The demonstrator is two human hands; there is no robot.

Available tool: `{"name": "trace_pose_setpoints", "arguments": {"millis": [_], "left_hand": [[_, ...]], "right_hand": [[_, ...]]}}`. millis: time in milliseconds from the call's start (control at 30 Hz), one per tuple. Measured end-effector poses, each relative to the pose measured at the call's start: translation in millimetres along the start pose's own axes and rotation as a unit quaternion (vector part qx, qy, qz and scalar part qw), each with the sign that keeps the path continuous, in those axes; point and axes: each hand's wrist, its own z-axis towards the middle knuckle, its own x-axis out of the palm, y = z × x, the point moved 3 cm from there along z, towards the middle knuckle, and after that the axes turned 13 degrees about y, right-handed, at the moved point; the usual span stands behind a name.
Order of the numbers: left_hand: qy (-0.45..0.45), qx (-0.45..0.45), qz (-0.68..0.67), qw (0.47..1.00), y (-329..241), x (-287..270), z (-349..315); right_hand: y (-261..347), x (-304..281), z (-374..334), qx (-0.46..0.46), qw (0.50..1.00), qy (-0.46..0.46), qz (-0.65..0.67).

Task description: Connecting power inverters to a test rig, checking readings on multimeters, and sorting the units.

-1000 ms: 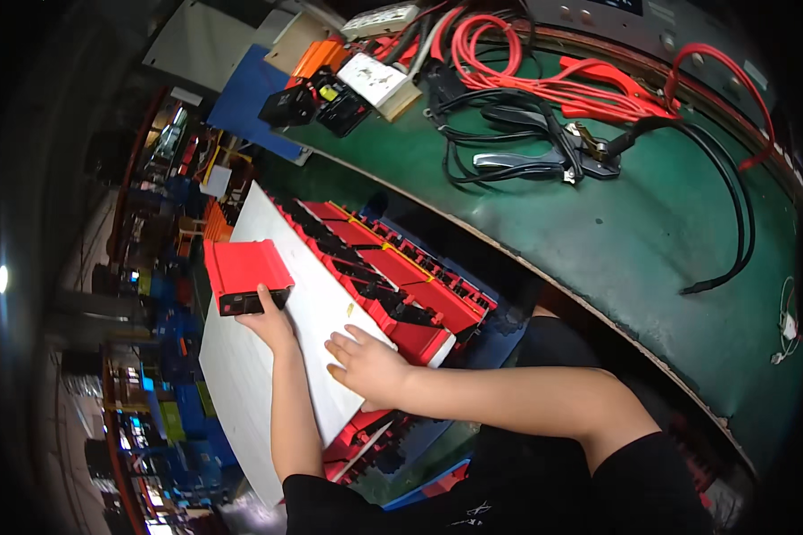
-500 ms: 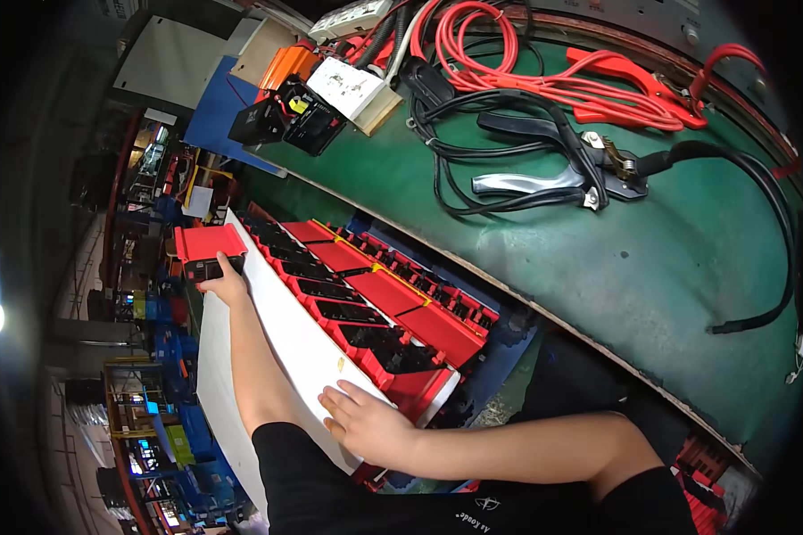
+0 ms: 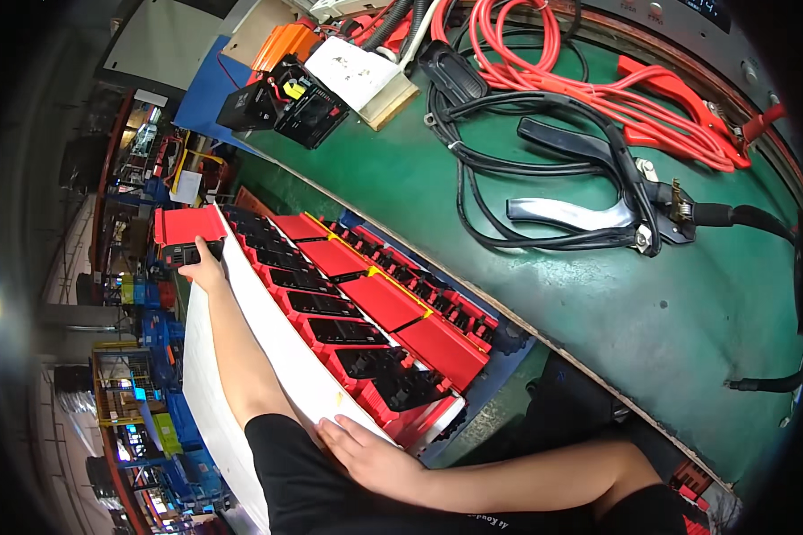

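Note:
My left hand grips a red-and-black boxy device at the far left end of a long white board. The thumb side of that hand lies over the device's black face. My right hand rests on the near end of the board, fingers stretched out and holding nothing. Just right of the board runs a row of similar red-and-black devices, their black faces up. Beside them lies a line of red panels with a yellow strip along it.
A green workbench spans the right, carrying a black-cabled clamp, coiled red cable and a red clamp. At its far left stand an opened black device and a white box. Shelves with blue bins line the left.
The view has shifted, so the bench items appear farther right and lower. My left hand still holds the device at the board's far end; my right hand stays on the near end.

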Motion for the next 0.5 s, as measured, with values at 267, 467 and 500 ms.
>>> {"name": "trace_pose_setpoints", "arguments": {"millis": [267,467,500], "left_hand": [[0.026,0.036,-0.077,0.996,-5.1,6.1,-9.9],[0.010,0.018,-0.033,0.999,-3.0,2.1,-11.5],[0.013,0.017,-0.026,0.999,-4.1,2.5,-12.3]], "right_hand": [[0.5,6.5,-0.5,0.023,0.999,-0.026,-0.021],[0.3,7.3,-1.4,0.006,0.999,-0.026,-0.018],[-0.5,6.8,-1.6,0.008,0.999,-0.041,-0.008]]}}
